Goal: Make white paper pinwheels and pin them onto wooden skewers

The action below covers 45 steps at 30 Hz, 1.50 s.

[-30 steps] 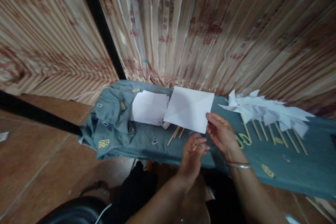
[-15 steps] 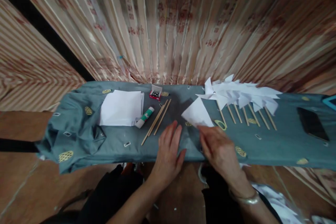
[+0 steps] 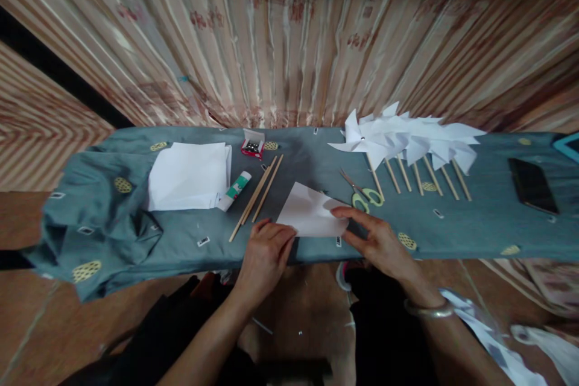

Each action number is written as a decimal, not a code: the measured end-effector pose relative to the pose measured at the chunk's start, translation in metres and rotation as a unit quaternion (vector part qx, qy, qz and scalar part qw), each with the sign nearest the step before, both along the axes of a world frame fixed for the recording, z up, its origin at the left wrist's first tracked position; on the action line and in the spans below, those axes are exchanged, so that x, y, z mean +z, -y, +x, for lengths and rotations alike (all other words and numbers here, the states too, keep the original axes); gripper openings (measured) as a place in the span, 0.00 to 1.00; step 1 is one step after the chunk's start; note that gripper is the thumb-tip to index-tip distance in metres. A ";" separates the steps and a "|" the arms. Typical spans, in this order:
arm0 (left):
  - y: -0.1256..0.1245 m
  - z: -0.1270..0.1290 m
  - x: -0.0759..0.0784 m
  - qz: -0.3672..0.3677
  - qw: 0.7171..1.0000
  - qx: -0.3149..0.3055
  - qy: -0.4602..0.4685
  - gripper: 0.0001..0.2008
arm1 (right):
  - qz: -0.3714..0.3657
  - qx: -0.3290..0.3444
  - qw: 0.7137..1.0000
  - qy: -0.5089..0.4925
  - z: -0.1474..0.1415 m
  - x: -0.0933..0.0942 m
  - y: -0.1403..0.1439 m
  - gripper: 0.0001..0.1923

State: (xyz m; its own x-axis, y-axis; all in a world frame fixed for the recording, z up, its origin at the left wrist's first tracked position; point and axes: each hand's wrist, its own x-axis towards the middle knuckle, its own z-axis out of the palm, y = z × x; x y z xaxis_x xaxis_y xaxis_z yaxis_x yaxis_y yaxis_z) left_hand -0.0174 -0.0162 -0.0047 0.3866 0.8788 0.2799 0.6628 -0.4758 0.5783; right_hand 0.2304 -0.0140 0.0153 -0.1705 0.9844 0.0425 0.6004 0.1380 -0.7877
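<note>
1. Left hand (image 3: 265, 253): grip flat and unclenched, fingertips pinning the near-left corner of the folded paper sheet (image 3: 312, 217). Light pressure could let the sheet skid on the cloth.
2. Right hand (image 3: 377, 240): fingers spread on the sheet's right edge, holding nothing; uneven pressure may skew the crease.
3. The sheet lies near the tabletop (image 3: 474, 232) front edge and might slip off.
4. Scissors (image 3: 366, 193) just beside the right hand could snag a finger.
5. Wooden sticks (image 3: 257, 196) and glue stick (image 3: 235, 188) may roll if nudged.

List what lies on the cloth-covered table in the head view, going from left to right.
Stack of white paper → glue stick → loose wooden sticks → white sheet touched by left hand and right hand → green-handled scissors → row of paper pinwheels → dark phone.
</note>
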 end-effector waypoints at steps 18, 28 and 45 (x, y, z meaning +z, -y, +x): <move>0.003 0.007 0.000 0.046 0.998 0.017 -0.044 0.21 | 0.079 -0.106 0.991 0.005 -0.034 -0.040 -0.067 0.06; 0.020 0.025 -0.012 0.009 0.987 -0.067 -0.143 0.28 | 0.115 -0.114 0.984 0.077 -0.040 -0.046 -0.069 0.08; 0.023 0.027 -0.012 -0.005 0.985 -0.059 -0.163 0.28 | 0.123 -0.111 0.982 0.094 -0.041 -0.047 -0.068 0.07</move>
State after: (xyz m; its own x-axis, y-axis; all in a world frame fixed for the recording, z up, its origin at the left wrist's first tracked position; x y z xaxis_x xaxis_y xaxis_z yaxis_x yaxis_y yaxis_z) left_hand 0.0096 -0.0389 -0.0169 0.5538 0.8247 0.1147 0.7548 -0.5554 0.3490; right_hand 0.1891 0.0543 -0.0316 0.0195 0.9623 0.2712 0.7687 0.1590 -0.6196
